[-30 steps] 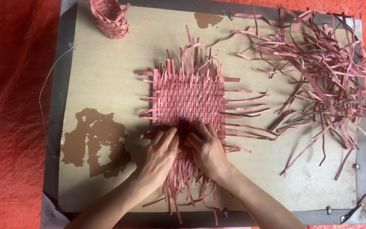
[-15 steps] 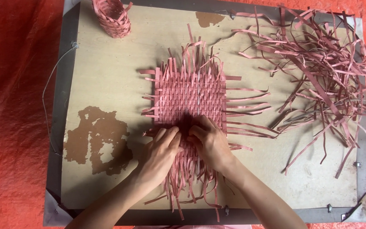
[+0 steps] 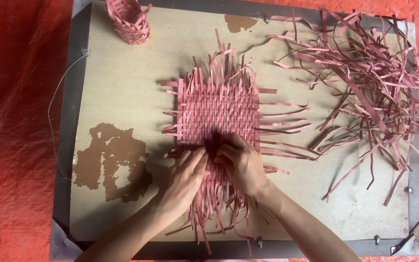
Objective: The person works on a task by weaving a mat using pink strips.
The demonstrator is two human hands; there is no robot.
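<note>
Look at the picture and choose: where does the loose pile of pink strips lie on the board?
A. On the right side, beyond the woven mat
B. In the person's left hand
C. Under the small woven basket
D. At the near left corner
A: the loose pile of pink strips is spread over the right part of the board, to the right of the woven mat, while both hands work at the mat's near edge.

Both hands (image 3: pixel 214 170) on pink woven mat (image 3: pixel 217 114)

A dusty-pink flat woven strip mat (image 3: pixel 218 116) shows a checkered weave. Loose pink strips (image 3: pixel 364 82) lie at three o'clock, on a tan wooden board (image 3: pixel 122 92) with brown patches.
</note>
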